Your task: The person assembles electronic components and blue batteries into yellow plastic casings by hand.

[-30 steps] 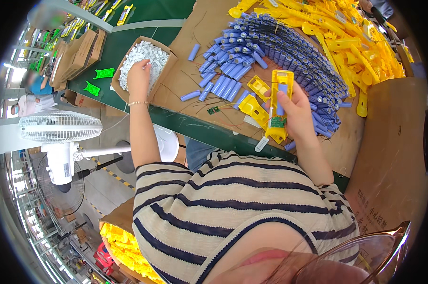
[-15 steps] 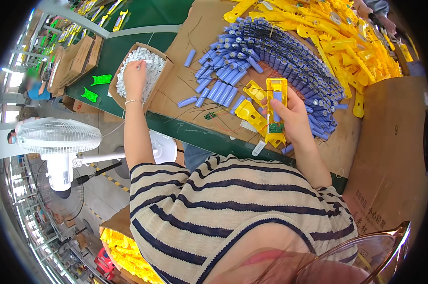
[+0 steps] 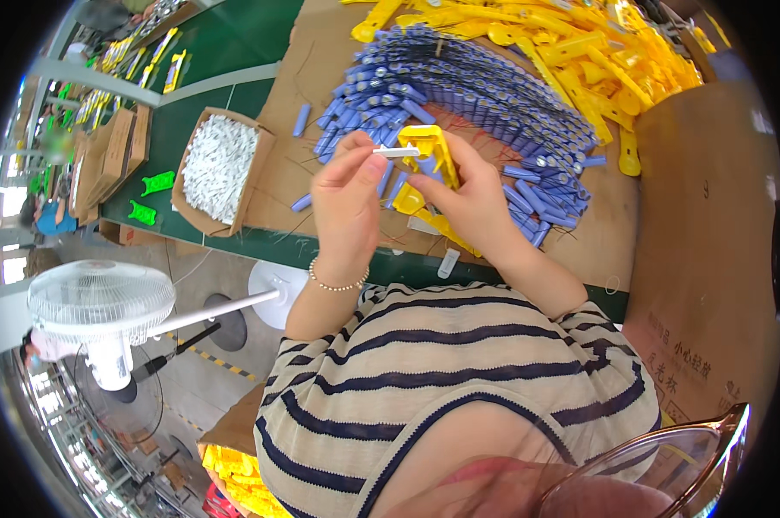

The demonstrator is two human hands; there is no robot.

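Note:
My left hand (image 3: 349, 190) pinches a small white plastic strip (image 3: 399, 152) between thumb and fingertips. The strip's end lies at the edge of a yellow plastic housing (image 3: 443, 154), which my right hand (image 3: 476, 197) grips, tilted, above the table. A blue cylindrical battery cell (image 3: 426, 166) shows inside the housing. Another yellow housing piece (image 3: 410, 200) lies on the cardboard below, partly hidden by my hands. Behind them spreads a big heap of blue battery cells (image 3: 493, 104) with thin dark and red wires.
A cardboard box (image 3: 254, 186) of small white parts stands to the left, beside two bright green pieces (image 3: 143, 213). Yellow housings (image 3: 571, 47) are piled at the back right. A tall carton (image 3: 709, 224) bounds the right side; a white fan (image 3: 101, 298) stands lower left.
My left hand has come from the box of white parts to the housing, bringing a white strip. My right hand has shifted left and raised and tilted the yellow housing.

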